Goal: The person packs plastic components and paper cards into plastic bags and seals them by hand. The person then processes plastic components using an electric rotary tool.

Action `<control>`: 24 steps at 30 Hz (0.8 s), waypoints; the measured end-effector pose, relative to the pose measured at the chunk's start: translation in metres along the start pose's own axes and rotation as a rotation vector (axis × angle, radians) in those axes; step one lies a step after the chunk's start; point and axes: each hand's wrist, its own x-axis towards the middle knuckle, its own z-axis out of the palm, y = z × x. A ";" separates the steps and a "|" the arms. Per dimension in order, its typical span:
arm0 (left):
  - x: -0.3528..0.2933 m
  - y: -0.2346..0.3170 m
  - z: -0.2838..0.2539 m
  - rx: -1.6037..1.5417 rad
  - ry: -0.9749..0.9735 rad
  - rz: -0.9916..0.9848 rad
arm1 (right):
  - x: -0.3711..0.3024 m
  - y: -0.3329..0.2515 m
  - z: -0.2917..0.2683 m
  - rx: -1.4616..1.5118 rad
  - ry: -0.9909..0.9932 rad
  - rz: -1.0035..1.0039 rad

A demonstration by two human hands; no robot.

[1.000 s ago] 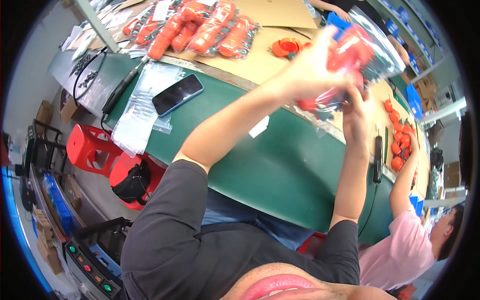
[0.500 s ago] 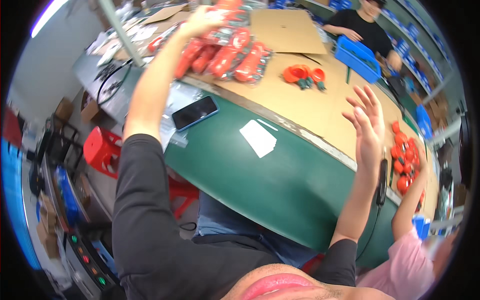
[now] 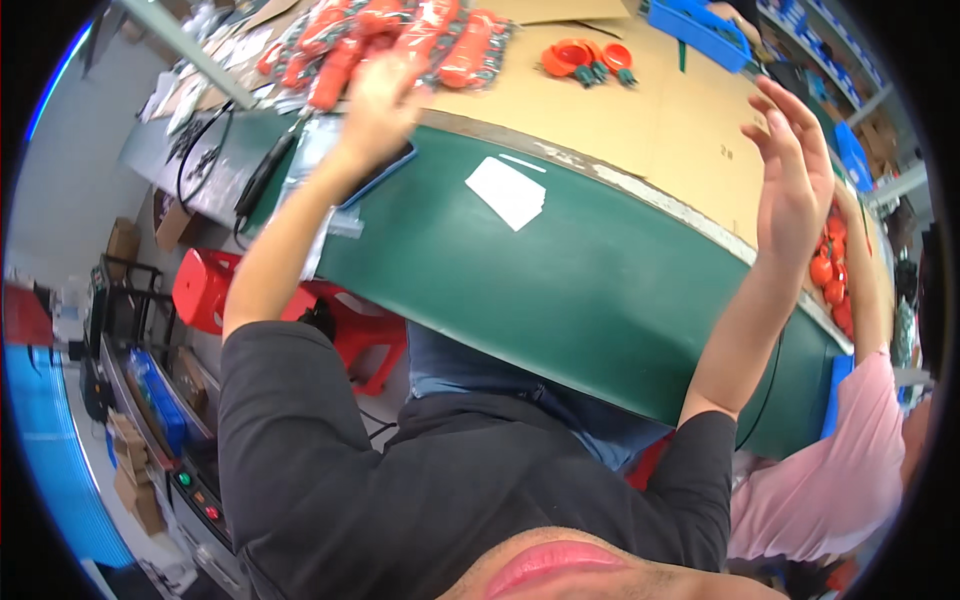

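Note:
My left hand (image 3: 385, 105) is smeared by motion at the near edge of a pile of clear plastic bags (image 3: 465, 50) holding red-orange items. Its fingers overlap the bags, and whether they hold anything is not plain. Under my left wrist lies a dark phone (image 3: 380, 175), mostly covered. My right hand (image 3: 795, 190) is raised above the right part of the table, fingers apart, with nothing in it. Between the hands, a small stack of white cards (image 3: 507, 192) lies on the green tabletop (image 3: 560, 300), beside a thin white strip (image 3: 522, 163).
Loose orange-red cup-shaped pieces with green parts (image 3: 590, 62) sit on brown cardboard (image 3: 670, 120). A black corded tool (image 3: 265, 170) lies at the left. A blue bin (image 3: 700, 35) stands at the back. A co-worker's pink-sleeved arm (image 3: 870, 290) reaches past red pieces (image 3: 830, 265) on the right.
My left hand has come back toward me from the top of the bag pile. My right hand has shifted rightward and up in the picture. The whole view has tilted downward.

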 end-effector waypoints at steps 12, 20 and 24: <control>-0.138 0.071 -0.120 -0.058 -0.186 -0.214 | -0.127 -0.006 0.027 -0.638 -0.268 0.431; -0.230 -0.025 -0.137 0.302 -0.460 -0.415 | -0.246 0.025 -0.105 -1.067 -0.028 -0.023; -0.206 0.042 -0.135 0.069 -0.425 -0.404 | -0.279 0.026 -0.114 -1.123 0.015 0.059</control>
